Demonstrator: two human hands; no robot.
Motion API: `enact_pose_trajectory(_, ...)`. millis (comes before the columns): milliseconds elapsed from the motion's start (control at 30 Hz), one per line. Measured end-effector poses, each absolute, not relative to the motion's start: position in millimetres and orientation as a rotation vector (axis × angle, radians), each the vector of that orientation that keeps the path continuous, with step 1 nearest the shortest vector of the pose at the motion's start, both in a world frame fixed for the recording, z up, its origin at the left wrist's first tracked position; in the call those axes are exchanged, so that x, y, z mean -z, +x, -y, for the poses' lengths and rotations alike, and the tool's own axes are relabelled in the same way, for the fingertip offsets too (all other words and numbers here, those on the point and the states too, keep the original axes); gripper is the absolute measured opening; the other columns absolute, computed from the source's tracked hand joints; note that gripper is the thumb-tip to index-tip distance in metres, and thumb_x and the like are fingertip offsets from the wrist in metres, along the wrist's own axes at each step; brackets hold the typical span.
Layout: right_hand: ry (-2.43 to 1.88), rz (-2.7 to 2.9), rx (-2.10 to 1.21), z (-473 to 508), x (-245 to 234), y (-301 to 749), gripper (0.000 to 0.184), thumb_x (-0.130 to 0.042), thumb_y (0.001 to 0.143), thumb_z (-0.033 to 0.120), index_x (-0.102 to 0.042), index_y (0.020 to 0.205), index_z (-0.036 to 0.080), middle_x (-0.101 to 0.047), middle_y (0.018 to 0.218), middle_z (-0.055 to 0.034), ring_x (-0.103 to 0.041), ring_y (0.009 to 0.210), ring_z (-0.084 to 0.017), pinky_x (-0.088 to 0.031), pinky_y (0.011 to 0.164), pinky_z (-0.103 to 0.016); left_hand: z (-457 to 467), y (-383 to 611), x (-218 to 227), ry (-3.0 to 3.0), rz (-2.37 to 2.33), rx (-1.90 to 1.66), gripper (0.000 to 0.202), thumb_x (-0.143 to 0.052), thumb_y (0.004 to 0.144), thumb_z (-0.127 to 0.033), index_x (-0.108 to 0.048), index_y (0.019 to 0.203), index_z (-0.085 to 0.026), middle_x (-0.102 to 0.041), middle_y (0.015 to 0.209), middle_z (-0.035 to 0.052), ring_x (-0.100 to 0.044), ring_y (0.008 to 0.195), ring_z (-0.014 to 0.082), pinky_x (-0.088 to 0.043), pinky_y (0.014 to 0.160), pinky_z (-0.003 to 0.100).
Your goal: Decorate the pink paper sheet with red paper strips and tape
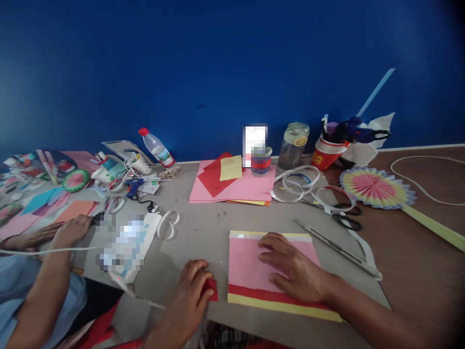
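Observation:
My right hand (294, 269) lies with fingers spread on a pink paper sheet (243, 261). Along the sheet's near edge run a red strip (250, 292) and a yellow strip (261, 304); a whitish strip and a thin yellow band line its far edge. To the left of the sheet, my left hand (191, 293) is closed around a small red piece (214, 290), which looks like paper and is mostly hidden by the fingers. A craft knife (337, 249) lies on the grey mat just right of the sheet.
Behind are stacked pink paper (203, 189), a tape jar (260, 162), a bottle (293, 145), paper strip rolls (298, 186), scissors (347, 220), a red cup of tools (325, 152) and a pleated paper fan (376, 186). A co-worker's hands (72, 230) and a power strip (145, 242) are left.

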State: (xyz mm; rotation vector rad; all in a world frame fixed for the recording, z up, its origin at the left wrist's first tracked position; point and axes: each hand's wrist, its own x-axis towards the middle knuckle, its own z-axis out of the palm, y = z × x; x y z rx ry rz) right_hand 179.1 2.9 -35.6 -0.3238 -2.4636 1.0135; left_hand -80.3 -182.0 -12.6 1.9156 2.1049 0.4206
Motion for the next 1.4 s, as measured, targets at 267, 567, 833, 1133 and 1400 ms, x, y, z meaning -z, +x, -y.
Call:
enact_pose_trajectory(267, -0.321, 2.478, -0.991, -2, 39, 179, 0.031, -0.059, 0.079, 0.020, -0.063, 0.109, 0.015, -0.052, 0.120, -0.0170, -0.043, 0.118, -0.030, -0.042, 0.097, -0.050, 164, -89, 9, 1.482, -2.152, -0.715, 0.021, -0.048, 0.080, -0.023, -0.056, 0.099, -0.023, -0.066, 0.092, 0.0060, -0.064, 0.088, 0.0207, -0.053, 0.080, 0.036)
enact_pose_trajectory(567, -0.294, 2.493, -1.003, -3, 38, 180, 0.031, -0.058, 0.080, 0.019, -0.061, 0.111, 0.015, -0.051, 0.120, -0.0167, -0.043, 0.118, -0.030, -0.040, 0.099, -0.050, 121, -82, -29, 1.294, -2.012, -0.896, 0.042, -0.051, 0.082, -0.028, -0.053, 0.122, -0.020, -0.065, 0.105, 0.0073, -0.062, 0.098, 0.0191, -0.048, 0.087, 0.032)
enact_pose_trajectory(833, -0.309, 2.429, -1.032, -3, 35, 179, 0.033, -0.058, 0.078, 0.015, -0.061, 0.111, 0.016, -0.054, 0.118, -0.0162, -0.047, 0.116, -0.028, -0.043, 0.097, -0.046, 98, -61, -26, 1.260, -1.806, -0.874, 0.040, -0.046, 0.084, -0.022, -0.051, 0.124, -0.019, -0.064, 0.094, 0.0058, -0.062, 0.075, 0.0140, -0.051, 0.068, 0.024)
enact_pose_trajectory(1133, -0.591, 2.230, -1.345, 5, 21, 179, 0.042, -0.050, 0.090, 0.034, -0.050, 0.126, 0.014, -0.063, 0.109, -0.0147, -0.061, 0.090, -0.020, -0.051, 0.080, -0.033, 73, -33, -4, 1.438, -1.686, -0.872, 0.044, -0.048, 0.083, -0.016, -0.048, 0.127, -0.023, -0.058, 0.107, 0.0055, -0.060, 0.074, 0.0104, -0.051, 0.070, 0.023)
enact_pose_trajectory(1400, -0.832, 1.831, -1.599, 3, 18, 169, 0.020, -0.053, 0.080, 0.024, -0.061, 0.098, 0.017, -0.063, 0.090, -0.0061, -0.057, 0.082, -0.018, -0.045, 0.078, -0.031, 55, -9, -4, 1.594, -1.443, -0.729, 0.053, -0.050, 0.081, -0.013, -0.044, 0.132, -0.023, -0.062, 0.094, 0.0029, -0.060, 0.081, 0.0130, -0.050, 0.077, 0.025)
